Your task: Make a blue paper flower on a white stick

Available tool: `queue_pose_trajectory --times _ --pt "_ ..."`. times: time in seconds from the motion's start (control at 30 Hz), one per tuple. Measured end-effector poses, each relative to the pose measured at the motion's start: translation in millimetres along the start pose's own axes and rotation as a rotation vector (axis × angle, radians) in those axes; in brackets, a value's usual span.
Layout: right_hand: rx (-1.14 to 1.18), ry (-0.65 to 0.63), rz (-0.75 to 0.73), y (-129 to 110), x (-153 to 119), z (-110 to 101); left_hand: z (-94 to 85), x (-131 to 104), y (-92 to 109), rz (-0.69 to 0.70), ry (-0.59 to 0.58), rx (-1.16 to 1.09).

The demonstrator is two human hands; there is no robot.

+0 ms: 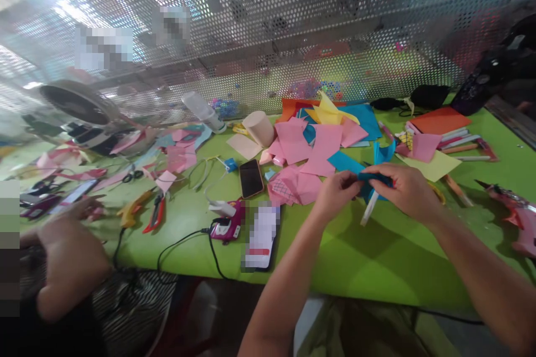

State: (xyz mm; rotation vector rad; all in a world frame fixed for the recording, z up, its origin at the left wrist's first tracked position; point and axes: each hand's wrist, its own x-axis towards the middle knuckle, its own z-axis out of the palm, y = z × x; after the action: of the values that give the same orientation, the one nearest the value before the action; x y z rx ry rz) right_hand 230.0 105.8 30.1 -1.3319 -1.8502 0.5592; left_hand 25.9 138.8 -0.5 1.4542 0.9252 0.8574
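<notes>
My left hand pinches a piece of blue paper by its lower edge. On the other side, my right hand has its fingers closed on the same bunched paper, and a curled blue strip stands up behind them. A narrow white strip or stick points down from beneath the right fingers; what it joins to is hidden. Pink paper pieces lie just beyond my left hand. Near my right hand are a pale yellow sheet and a wooden-handled tool.
On the green table lie a dark phone, a lit phone, a purple power strip with cables, red-handled pliers and a yellow glue gun. A co-worker's hand is at left. Pink tool at right.
</notes>
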Motion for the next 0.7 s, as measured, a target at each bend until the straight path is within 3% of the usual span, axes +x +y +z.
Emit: queue_pose_trajectory --times 0.1,0.27,0.33,0.5,0.7 --pt "0.079 0.017 -0.023 -0.7 -0.8 -0.1 0.3 2.6 1.6 -0.076 0.034 -0.169" --pt "0.163 0.198 -0.18 -1.7 -1.6 -4.6 -0.2 4.5 5.6 -0.129 0.252 -0.445" --pt "0.163 0.176 -0.222 0.9 -1.1 -3.4 0.4 4.8 6.1 -0.162 0.284 -0.528" --pt "0.189 0.082 -0.209 12.4 2.8 7.7 4.9 4.2 3.7 -0.221 0.242 -0.67" --pt "0.329 0.09 -0.094 10.0 3.9 9.4 5.9 0.3 4.8 -0.223 0.109 -0.678"
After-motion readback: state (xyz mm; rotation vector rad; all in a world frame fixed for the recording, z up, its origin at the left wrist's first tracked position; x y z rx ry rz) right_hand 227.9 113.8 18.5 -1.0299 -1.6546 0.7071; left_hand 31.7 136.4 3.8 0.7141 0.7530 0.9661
